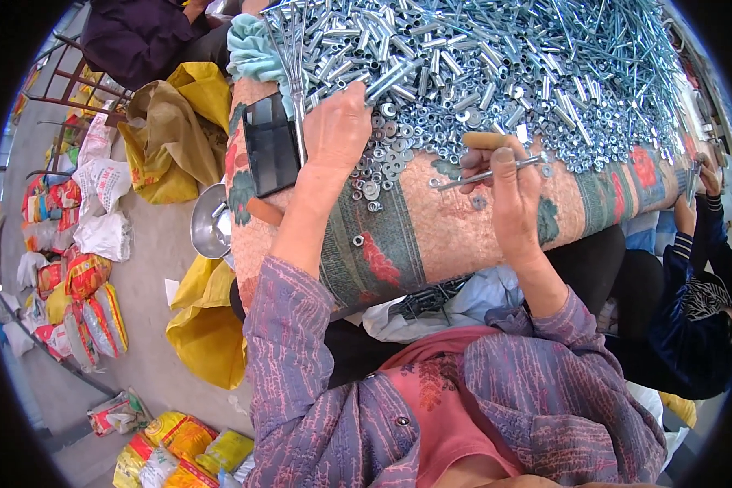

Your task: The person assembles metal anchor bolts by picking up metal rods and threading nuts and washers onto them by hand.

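Note:
My left hand (337,130) is closed at the edge of the pile. A bundle of long thin metal bolts (294,61) fans upward from its outer side. At its thumb side, the fingertips meet a shiny metal sleeve (394,81); whether they grip it cannot be told. To the right, my raised right hand (508,183) pinches a long bolt (488,174) between thumb and fingers, lying nearly level. A tan cover (484,141) sits on one finger. Beneath and between the hands lie flat washers (390,150) and small nuts (451,114).
A patterned cloth (455,244) covers the table. Sleeves and long rods (618,49) heap at the back. A black tray (270,146), a teal cloth (256,45) and a metal bowl (207,224) stand left. Yellow sacks (207,325) lie below; a co-worker's hands (691,191) work at right.

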Available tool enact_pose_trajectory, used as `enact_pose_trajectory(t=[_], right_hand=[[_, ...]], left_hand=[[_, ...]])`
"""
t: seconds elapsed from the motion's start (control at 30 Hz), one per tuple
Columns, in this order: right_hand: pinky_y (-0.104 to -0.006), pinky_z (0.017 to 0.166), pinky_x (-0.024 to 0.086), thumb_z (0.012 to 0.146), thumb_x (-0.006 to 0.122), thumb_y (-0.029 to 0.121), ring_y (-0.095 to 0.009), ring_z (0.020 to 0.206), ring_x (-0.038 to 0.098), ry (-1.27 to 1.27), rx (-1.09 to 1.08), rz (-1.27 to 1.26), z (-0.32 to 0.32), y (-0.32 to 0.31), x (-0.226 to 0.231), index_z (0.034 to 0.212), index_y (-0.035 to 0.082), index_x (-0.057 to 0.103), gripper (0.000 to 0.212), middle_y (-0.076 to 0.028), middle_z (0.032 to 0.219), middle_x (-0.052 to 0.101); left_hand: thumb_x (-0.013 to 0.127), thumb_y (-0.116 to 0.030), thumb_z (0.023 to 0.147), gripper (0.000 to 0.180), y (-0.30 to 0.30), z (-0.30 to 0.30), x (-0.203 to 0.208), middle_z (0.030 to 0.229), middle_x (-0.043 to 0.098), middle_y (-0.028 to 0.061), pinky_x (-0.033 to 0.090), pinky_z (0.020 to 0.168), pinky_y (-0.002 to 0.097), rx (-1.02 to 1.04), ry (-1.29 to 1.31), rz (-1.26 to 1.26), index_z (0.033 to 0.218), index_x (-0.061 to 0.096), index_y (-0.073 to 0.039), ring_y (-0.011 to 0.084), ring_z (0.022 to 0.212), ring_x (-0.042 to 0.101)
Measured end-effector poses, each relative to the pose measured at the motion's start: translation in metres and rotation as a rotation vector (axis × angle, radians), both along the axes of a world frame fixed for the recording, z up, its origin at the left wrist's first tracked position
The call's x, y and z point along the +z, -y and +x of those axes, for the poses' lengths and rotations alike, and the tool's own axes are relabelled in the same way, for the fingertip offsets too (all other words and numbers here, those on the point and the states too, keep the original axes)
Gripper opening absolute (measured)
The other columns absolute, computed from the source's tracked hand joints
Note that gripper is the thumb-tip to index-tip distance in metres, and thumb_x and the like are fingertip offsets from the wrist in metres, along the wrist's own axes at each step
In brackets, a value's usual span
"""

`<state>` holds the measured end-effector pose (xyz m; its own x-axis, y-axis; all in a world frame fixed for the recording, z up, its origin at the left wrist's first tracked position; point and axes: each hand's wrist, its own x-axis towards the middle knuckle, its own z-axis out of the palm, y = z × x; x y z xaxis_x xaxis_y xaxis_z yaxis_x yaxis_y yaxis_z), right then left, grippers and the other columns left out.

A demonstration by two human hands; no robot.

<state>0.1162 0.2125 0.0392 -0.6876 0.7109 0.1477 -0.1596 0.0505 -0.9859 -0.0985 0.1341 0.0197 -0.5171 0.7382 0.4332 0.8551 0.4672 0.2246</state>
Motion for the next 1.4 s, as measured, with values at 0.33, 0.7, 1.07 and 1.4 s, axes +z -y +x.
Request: enact_pose_trajectory(t=[0.33, 0.7, 1.07, 1.4], right_hand=[[-0.0338, 0.077, 0.051, 0.096, 0.037, 0.027, -0.019, 0.086, 0.059, -0.316, 0.043, -0.147, 0.007, 0.013, 0.014, 0.113, -0.007, 0.047, 0.04, -0.015, 0.097, 0.057], [-0.0331, 0.08, 0.043, 0.089, 0.047, 0.019, -0.024, 0.09, 0.056, -0.18, 0.126, 0.716, 0.031, 0.037, 0.01, 0.108, -0.003, 0.056, 0.031, -0.016, 0.105, 0.053], [-0.042, 0.092, 0.036, 0.084, 0.054, 0.036, -0.035, 0.106, 0.045, -0.163, 0.288, 0.577, 0.04, 0.048, -0.003, 0.123, 0.006, 0.051, 0.049, -0.02, 0.125, 0.042], [-0.0307, 0.068, 0.045, 0.087, 0.049, 0.013, -0.021, 0.081, 0.057, 0.314, 0.183, 0.574, 0.013, 0.003, 0.012, 0.108, 0.006, 0.059, 0.024, -0.011, 0.092, 0.059]], left_hand=[[0.054, -0.018, 0.087, 0.013, 0.022, 0.07, 0.023, 0.051, 0.034, -0.006, 0.02, 0.029, 0.0163, -0.056, 2.263, 0.77, 0.084, 0.052, -0.005, 0.0024, 0.035, 0.028], [0.047, -0.017, 0.09, 0.013, 0.045, 0.115, 0.013, 0.052, 0.039, -0.0047, 0.023, 0.028, 0.0166, -0.007, 2.676, 0.98, 0.082, 0.051, -0.008, 0.0026, 0.035, 0.029], [0.054, -0.021, 0.089, 0.015, 0.059, 0.164, 0.015, 0.057, 0.041, -0.0054, 0.024, 0.033, 0.0173, 0.115, 2.341, 0.918, 0.08, 0.05, -0.009, 0.0032, 0.04, 0.033], [0.052, -0.02, 0.088, 0.018, 0.075, 0.165, 0.007, 0.077, 0.051, 0.0076, 0.031, 0.033, 0.0182, 0.045, 2.491, 1.012, 0.086, 0.052, -0.002, 0.0098, 0.05, 0.042]])
